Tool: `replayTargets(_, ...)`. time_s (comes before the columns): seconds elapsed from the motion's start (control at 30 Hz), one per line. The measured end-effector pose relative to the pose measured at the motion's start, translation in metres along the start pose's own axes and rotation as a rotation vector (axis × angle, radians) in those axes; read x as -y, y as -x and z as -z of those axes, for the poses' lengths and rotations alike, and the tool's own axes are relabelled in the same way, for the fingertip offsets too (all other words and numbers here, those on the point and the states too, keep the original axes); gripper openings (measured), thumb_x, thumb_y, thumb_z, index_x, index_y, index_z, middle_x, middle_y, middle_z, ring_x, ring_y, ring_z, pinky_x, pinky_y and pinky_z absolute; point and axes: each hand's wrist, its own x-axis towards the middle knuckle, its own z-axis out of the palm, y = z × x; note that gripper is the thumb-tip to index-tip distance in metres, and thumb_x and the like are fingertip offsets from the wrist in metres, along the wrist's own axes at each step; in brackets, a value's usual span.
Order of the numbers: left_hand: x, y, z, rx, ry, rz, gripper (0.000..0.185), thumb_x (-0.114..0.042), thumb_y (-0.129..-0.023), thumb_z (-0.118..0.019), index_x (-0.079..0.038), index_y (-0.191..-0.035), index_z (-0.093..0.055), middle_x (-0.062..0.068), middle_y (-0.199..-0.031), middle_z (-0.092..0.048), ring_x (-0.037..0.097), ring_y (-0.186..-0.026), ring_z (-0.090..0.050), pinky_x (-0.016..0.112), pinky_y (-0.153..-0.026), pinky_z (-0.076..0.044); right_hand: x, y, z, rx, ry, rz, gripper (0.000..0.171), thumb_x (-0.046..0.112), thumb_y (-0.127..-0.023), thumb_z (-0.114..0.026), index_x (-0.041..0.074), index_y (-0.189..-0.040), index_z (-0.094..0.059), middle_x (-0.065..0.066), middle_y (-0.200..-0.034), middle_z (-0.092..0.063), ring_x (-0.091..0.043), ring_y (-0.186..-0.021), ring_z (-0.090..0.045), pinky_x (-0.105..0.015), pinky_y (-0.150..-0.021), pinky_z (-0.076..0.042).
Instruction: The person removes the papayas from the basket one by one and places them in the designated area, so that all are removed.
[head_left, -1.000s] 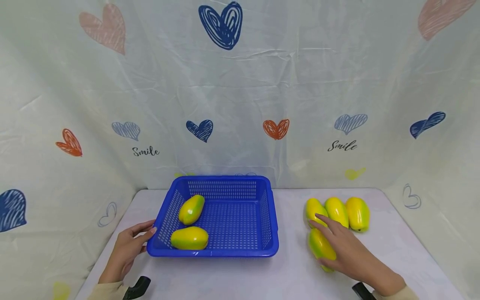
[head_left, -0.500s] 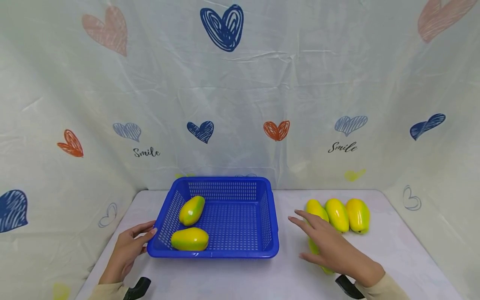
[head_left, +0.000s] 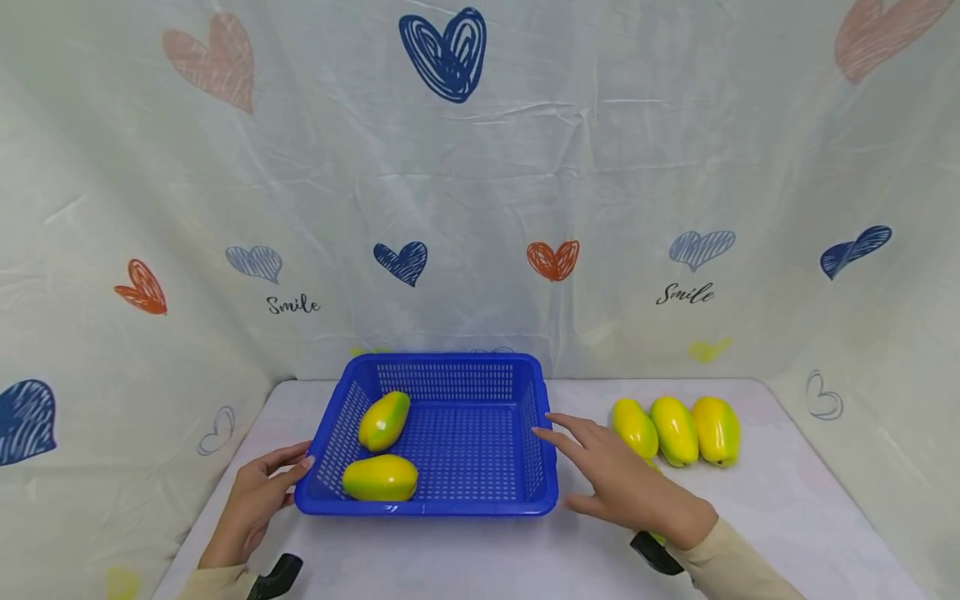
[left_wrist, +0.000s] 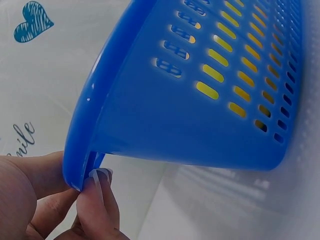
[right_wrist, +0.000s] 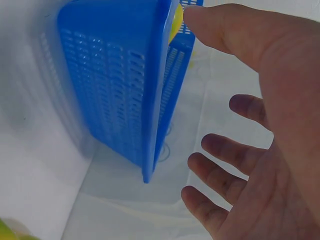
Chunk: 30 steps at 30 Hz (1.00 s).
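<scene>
Left hand point(head_left: 251, 504) fingers point(left_wrist: 100, 200) are pinching the basket point(head_left: 480, 504) rim at its 9 o'clock corner, thumb over, fingertips under. Right hand point(head_left: 626, 492) is hovering flat, fingers point(right_wrist: 225, 152) spread wide and holding nothing, just beside the basket's 3 o'clock wall. Basket is sitting mid-table point(head_left: 465, 558) with two mangoes point(head_left: 379, 477) inside, at 9 and 7 o'clock. Three more mangoes point(head_left: 675, 431) are lying in a row at 3 o'clock of the basket, beyond the right hand.
</scene>
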Motion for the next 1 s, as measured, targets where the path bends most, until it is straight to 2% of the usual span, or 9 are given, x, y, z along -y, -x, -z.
replayTargets(0.23,0.0,0.0,0.0,-0.001,-0.001,0.014,0.058,-0.024,-0.108,-0.063,0.007,-0.154,-0.046,0.033,-0.15,-0.044,0.026,-0.102,-0.058,0.025,-0.072,-0.054,0.008,-0.02,-0.001,0.056,-0.034,0.004,0.085,0.033,-0.09,-0.087,0.017,-0.161,-0.042,-0.017,-0.163,-0.041,-0.04,-0.143,-0.049,-0.06,-0.113,-0.045)
replayTargets(0.6,0.0,-0.002,-0.001,-0.005,0.009,0.023,0.056,-0.021,-0.108,-0.062,0.007,-0.153,-0.047,0.033,-0.148,-0.045,0.024,-0.1,-0.059,0.024,-0.071,-0.055,0.02,-0.05,0.0,0.118,-0.05,0.061,0.081,0.035,-0.094,-0.083,0.014,-0.161,-0.043,-0.016,-0.164,-0.041,-0.036,-0.148,-0.044,-0.057,-0.118,-0.04)
replayTargets(0.77,0.002,-0.003,0.0,0.0,0.015,0.015,0.056,-0.021,-0.108,-0.063,0.008,-0.153,-0.048,0.034,-0.147,-0.045,0.021,-0.093,-0.06,0.025,-0.07,-0.056,0.024,-0.064,-0.003,0.138,-0.045,0.104,0.08,0.033,-0.094,-0.082,0.015,-0.161,-0.042,-0.015,-0.164,-0.042,-0.035,-0.148,-0.045,-0.056,-0.119,-0.04)
replayTargets(1.0,0.002,-0.002,-0.001,-0.012,0.016,0.023,0.055,-0.02,-0.107,-0.063,0.007,-0.153,-0.048,0.033,-0.147,-0.045,0.021,-0.095,-0.06,0.024,-0.071,-0.056,0.03,-0.088,-0.009,0.175,0.009,0.146,0.08,0.033,-0.094,-0.083,0.017,-0.161,-0.042,-0.013,-0.163,-0.043,-0.032,-0.147,-0.046,-0.052,-0.12,-0.04)
